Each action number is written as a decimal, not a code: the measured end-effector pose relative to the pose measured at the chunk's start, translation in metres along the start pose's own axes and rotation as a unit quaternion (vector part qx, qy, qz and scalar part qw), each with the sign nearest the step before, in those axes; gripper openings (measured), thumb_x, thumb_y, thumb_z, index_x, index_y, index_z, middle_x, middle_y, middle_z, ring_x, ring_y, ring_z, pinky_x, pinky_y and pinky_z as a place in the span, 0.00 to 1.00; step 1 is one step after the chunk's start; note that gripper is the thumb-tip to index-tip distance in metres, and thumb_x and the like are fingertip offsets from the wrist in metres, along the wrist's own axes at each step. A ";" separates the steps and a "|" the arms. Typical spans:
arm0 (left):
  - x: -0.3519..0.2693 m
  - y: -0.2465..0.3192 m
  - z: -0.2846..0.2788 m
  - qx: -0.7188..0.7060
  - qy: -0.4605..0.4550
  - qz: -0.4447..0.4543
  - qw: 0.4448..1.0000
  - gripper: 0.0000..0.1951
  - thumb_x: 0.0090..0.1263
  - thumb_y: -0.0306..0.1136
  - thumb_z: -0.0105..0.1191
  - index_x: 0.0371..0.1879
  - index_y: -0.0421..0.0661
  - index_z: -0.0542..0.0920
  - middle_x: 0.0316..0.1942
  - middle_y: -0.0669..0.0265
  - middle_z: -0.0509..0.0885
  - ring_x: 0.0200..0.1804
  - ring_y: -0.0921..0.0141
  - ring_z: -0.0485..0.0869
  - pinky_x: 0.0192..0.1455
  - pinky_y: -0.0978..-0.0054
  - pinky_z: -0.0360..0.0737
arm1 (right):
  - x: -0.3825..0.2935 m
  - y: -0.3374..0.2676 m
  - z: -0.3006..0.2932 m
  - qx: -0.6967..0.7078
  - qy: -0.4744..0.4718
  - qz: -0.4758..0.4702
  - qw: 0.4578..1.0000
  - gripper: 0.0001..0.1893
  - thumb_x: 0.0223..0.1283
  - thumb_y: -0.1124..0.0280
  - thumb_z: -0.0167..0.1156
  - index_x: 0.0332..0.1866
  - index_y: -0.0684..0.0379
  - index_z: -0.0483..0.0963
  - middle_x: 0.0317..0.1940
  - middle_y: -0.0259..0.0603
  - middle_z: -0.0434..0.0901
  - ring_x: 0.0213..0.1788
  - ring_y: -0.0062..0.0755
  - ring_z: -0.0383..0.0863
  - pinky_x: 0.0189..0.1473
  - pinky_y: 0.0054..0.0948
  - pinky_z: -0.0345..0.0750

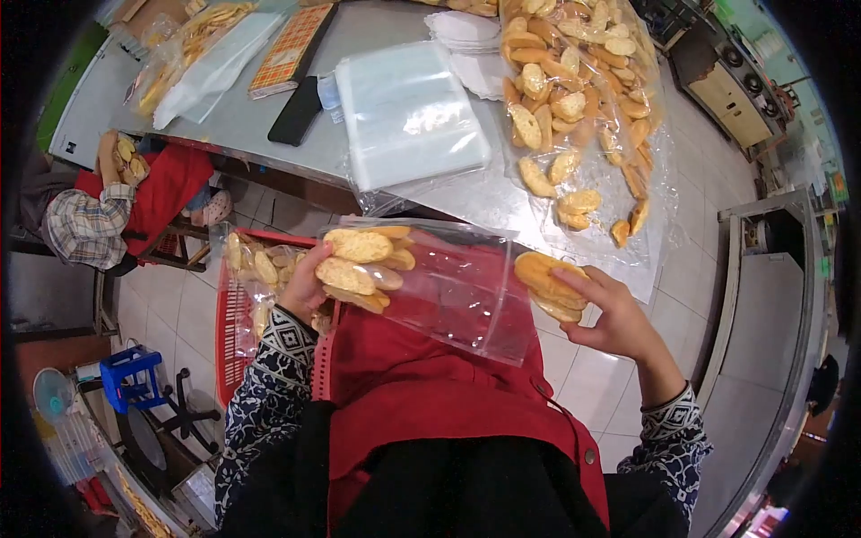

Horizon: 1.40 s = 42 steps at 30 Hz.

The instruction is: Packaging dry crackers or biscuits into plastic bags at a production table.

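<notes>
My left hand [306, 282] grips the filled end of a clear plastic bag [457, 296], which lies sideways above my red apron [430, 403]. Inside that end are several slices of toasted bread [360, 265]; the rest of the bag is flat, its mouth toward the right. A small stack of toasted bread slices [551, 286] is held between the thumb and fingers of my right hand [612, 313], just right of the bag's mouth and outside it. Beyond, a large clear bag [578, 87] full of such slices rests on the metal table [471, 202], some slices loose near its opening.
A stack of clear bags [410, 114], a black phone [294, 111], a plaid-covered book [292, 50] and white paper doilies [464, 30] lie on the table. At my left stands a red basket [229, 350] with filled bags. Another person [91, 222] sits at far left, holding slices.
</notes>
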State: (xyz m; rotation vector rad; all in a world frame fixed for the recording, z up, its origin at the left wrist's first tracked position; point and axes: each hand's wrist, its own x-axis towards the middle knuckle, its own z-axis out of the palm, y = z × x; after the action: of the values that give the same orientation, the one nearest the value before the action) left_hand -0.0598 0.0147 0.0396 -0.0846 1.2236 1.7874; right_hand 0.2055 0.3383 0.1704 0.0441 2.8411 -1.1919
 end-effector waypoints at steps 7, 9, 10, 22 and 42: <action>-0.007 -0.010 -0.041 -0.059 0.023 0.018 0.998 0.27 0.68 0.46 0.41 0.59 0.39 0.63 0.56 0.53 0.71 0.58 0.60 0.72 0.59 0.61 0.71 | -0.014 0.025 0.035 0.447 -0.013 0.124 0.886 0.39 0.44 0.86 0.60 0.66 0.60 0.56 0.59 0.39 0.65 0.59 0.27 0.67 0.58 0.28 0.69; -0.006 -0.013 -0.033 -0.024 0.052 0.008 0.998 0.23 0.67 0.43 0.44 0.53 0.37 0.69 0.47 0.56 0.78 0.47 0.64 0.80 0.51 0.67 0.77 | 0.000 0.014 0.042 0.301 -0.048 0.031 0.952 0.39 0.44 0.85 0.61 0.66 0.54 0.57 0.57 0.43 0.67 0.57 0.34 0.70 0.56 0.29 0.71; -0.007 -0.015 -0.029 -0.023 0.055 0.001 0.998 0.23 0.67 0.43 0.44 0.53 0.37 0.69 0.47 0.56 0.78 0.47 0.64 0.80 0.51 0.67 0.77 | 0.005 0.007 0.050 0.160 -0.049 -0.021 0.986 0.38 0.44 0.83 0.61 0.65 0.51 0.59 0.55 0.46 0.68 0.55 0.40 0.72 0.54 0.30 0.72; -0.015 -0.012 0.021 0.077 0.016 -0.081 0.994 0.23 0.66 0.42 0.46 0.53 0.36 0.69 0.49 0.54 0.77 0.49 0.65 0.79 0.52 0.71 0.77 | 0.105 -0.008 0.170 0.165 -0.005 -0.118 0.979 0.28 0.51 0.65 0.60 0.59 0.57 0.62 0.41 0.55 0.73 0.44 0.51 0.76 0.45 0.36 0.74; -0.014 -0.009 -0.024 -0.029 0.053 -0.019 0.998 0.25 0.66 0.43 0.46 0.56 0.37 0.67 0.51 0.53 0.76 0.51 0.60 0.78 0.56 0.65 0.74 | 0.052 0.020 0.096 -0.079 0.102 -0.102 0.986 0.18 0.53 0.63 0.60 0.49 0.56 0.72 0.22 0.42 0.77 0.23 0.41 0.78 0.26 0.34 0.75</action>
State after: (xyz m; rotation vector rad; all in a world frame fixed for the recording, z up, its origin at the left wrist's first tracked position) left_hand -0.0557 -0.0117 0.0290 -0.2374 1.2358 1.8045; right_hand 0.1584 0.2834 0.0854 -0.1426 3.1772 -1.0426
